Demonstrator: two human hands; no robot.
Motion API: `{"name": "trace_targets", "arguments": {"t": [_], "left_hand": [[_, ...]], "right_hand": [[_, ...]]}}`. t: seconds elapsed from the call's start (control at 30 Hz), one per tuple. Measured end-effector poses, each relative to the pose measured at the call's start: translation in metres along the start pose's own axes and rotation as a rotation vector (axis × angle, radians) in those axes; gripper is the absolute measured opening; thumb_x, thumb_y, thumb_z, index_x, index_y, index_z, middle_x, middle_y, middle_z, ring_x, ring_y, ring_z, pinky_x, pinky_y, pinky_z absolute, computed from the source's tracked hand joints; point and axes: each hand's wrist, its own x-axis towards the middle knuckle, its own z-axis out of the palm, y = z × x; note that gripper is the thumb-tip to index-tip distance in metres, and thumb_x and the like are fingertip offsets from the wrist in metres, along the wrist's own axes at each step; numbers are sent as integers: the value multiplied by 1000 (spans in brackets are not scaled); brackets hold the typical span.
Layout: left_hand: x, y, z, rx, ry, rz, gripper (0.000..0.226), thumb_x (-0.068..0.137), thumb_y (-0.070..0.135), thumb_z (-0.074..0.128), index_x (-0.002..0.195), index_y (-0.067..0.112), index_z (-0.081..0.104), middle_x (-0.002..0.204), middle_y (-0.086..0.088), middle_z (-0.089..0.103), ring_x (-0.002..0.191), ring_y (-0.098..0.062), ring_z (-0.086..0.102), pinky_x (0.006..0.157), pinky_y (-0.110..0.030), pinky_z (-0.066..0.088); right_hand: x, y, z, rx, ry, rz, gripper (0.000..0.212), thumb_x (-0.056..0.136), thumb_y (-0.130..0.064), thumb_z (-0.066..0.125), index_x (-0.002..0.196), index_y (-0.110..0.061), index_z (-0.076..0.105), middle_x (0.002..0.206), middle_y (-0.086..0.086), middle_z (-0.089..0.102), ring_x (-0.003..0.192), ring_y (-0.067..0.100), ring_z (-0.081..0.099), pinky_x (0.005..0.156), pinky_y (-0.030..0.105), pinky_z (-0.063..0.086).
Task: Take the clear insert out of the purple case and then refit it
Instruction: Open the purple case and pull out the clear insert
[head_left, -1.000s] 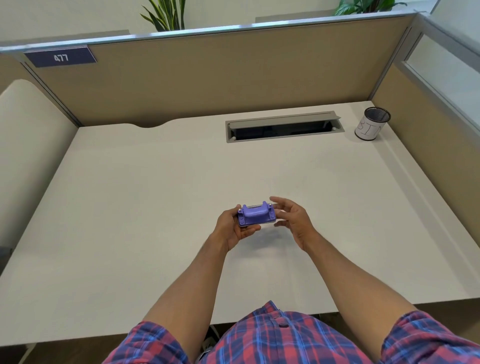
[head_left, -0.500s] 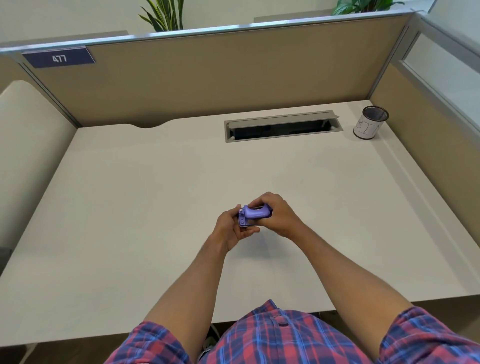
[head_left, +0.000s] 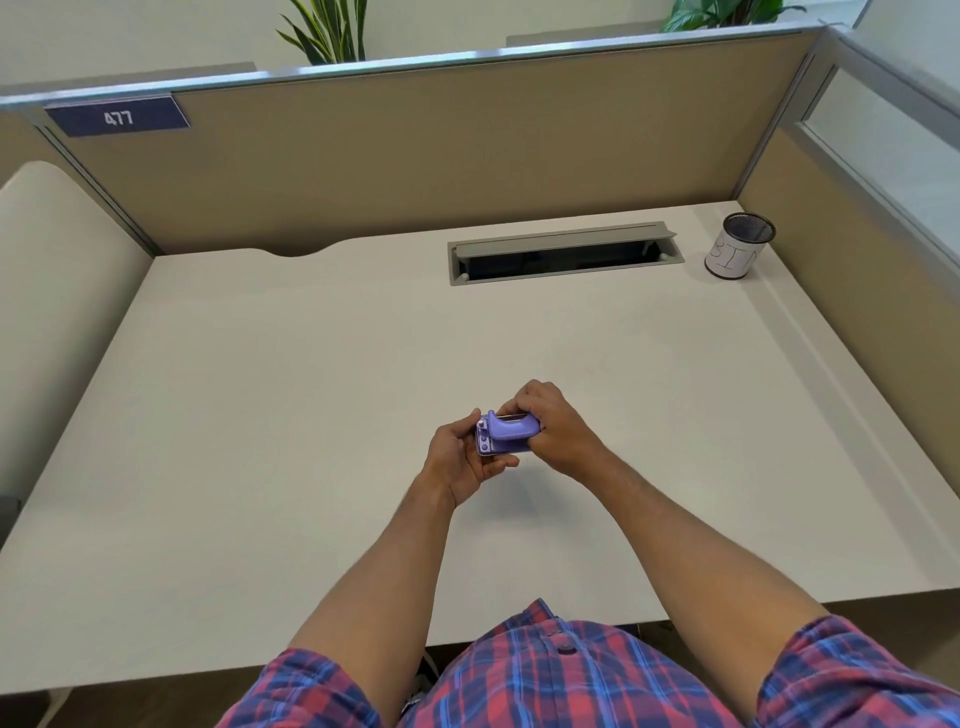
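Note:
A small purple case (head_left: 505, 432) is held a little above the desk, near its middle front. My left hand (head_left: 457, 460) cradles it from below and from the left, thumb along its underside. My right hand (head_left: 553, 423) covers the case's right end, fingers curled over the top edge. A thin dark slit shows along the case's top edge under my right fingertips. The clear insert cannot be made out; whether it sits inside the case is hidden.
A beige desk (head_left: 311, 415) is boxed in by tan partition walls. A grey cable slot (head_left: 563, 254) lies at the back. A mesh cup with a white label (head_left: 737, 252) stands at the back right corner.
My right hand, open beside the case a second ago, has closed over the case's right end. The case has tilted slightly, its left end now showing.

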Motion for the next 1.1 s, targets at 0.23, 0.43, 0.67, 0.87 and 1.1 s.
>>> {"name": "trace_targets", "arguments": {"t": [0.23, 0.43, 0.67, 0.87, 1.1], "left_hand": [[-1, -2, 1, -43, 1, -3, 42, 105, 33, 41, 106, 1, 69, 80, -17, 77, 52, -33, 72, 43, -27, 57], [-1, -2, 2, -64, -3, -5, 43, 106, 34, 41, 107, 1, 68, 81, -17, 77, 50, -32, 71, 45, -26, 58], [1, -2, 3, -77, -28, 2, 46, 107, 41, 41, 109, 4, 68, 85, -16, 78, 59, -28, 75, 50, -28, 61], [3, -5, 5, -92, -26, 74, 31, 105, 28, 50, 107, 5, 71, 94, -15, 79, 79, -29, 78, 63, -29, 63], [2, -9, 4, -60, 4, 93, 31, 102, 20, 56, 91, 11, 83, 94, -14, 79, 78, -26, 78, 62, -26, 62]], "right_hand": [[-2, -1, -2, 42, 20, 6, 35, 82, 16, 60, 106, -6, 73, 102, 11, 63, 101, 24, 52, 84, 28, 45], [-2, -1, -4, 81, 36, 23, 33, 84, 15, 58, 105, -6, 74, 101, 11, 64, 100, 25, 54, 85, 28, 45], [-1, 1, -2, 92, 85, 41, 27, 85, 11, 61, 105, -2, 73, 100, 10, 63, 96, 21, 54, 80, 18, 44], [1, 5, 0, 93, 152, 81, 26, 83, 11, 64, 103, -3, 75, 100, 13, 64, 93, 18, 52, 79, 23, 43], [1, 9, 0, 132, 118, 123, 29, 85, 9, 61, 104, -9, 74, 103, 9, 64, 98, 22, 56, 80, 21, 46]]}}
